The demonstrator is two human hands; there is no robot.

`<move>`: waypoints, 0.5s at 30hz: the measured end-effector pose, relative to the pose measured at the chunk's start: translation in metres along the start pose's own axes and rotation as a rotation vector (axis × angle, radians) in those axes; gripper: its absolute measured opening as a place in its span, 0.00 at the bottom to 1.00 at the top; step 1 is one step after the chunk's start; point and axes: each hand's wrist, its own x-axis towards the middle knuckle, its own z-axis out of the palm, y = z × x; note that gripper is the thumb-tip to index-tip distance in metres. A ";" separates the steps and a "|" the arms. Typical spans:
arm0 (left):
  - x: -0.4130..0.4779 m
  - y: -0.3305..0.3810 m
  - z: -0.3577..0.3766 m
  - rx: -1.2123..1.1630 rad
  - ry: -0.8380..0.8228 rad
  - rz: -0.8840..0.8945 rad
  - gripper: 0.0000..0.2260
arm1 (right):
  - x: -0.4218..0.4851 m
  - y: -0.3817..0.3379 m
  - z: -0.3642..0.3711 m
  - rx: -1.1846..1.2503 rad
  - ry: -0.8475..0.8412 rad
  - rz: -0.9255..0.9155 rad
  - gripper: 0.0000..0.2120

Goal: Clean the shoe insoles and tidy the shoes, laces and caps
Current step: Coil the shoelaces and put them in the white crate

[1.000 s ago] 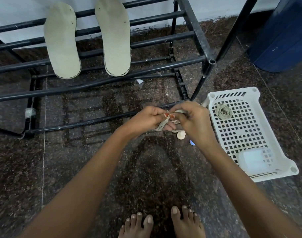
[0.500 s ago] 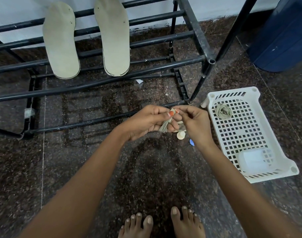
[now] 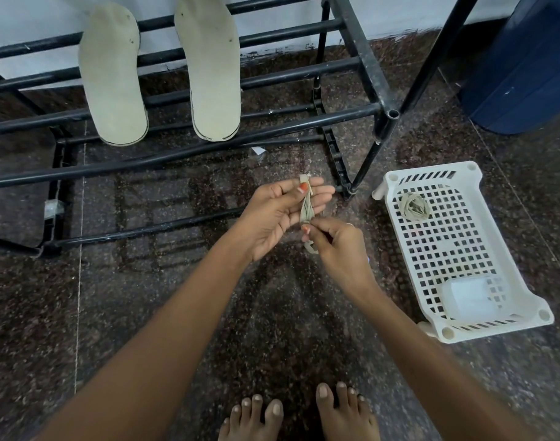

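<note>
Above the dark speckled floor (image 3: pixel 144 313), both hands work on a folded tan lace (image 3: pixel 306 202). The left hand (image 3: pixel 278 218) lies palm up with its fingers nearly straight, and its thumb presses the upper part of the lace against them. The right hand (image 3: pixel 336 246), just below, pinches the lower end of the lace between thumb and forefinger; a loose bit curls out under it. Two pale insoles (image 3: pixel 111 78) lean side by side on the bars of a black shoe rack (image 3: pixel 361 55) by the wall, well apart from the hands. To the right, a white basket (image 3: pixel 495 327) sits on the floor with a rolled lace (image 3: pixel 414 206) at its far end and a white plastic piece (image 3: pixel 469 299) at its near end. A blue bin (image 3: pixel 527 65) stands beyond it, and bare feet (image 3: pixel 304 415) show at the bottom edge
</note>
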 end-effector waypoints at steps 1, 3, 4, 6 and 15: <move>0.001 0.000 0.000 0.001 0.019 0.008 0.10 | -0.001 0.001 0.002 -0.037 -0.005 -0.023 0.07; 0.003 -0.002 -0.001 0.043 0.055 0.022 0.10 | -0.001 0.004 0.003 -0.114 -0.010 -0.076 0.05; 0.003 -0.003 -0.002 0.079 0.071 0.027 0.10 | -0.001 0.004 0.003 -0.149 -0.011 -0.111 0.06; 0.004 -0.004 -0.004 0.176 0.103 0.024 0.10 | -0.002 0.001 0.001 -0.202 -0.018 -0.175 0.07; 0.000 -0.008 -0.011 0.745 0.048 -0.041 0.10 | 0.006 -0.005 -0.012 -0.235 0.028 -0.219 0.06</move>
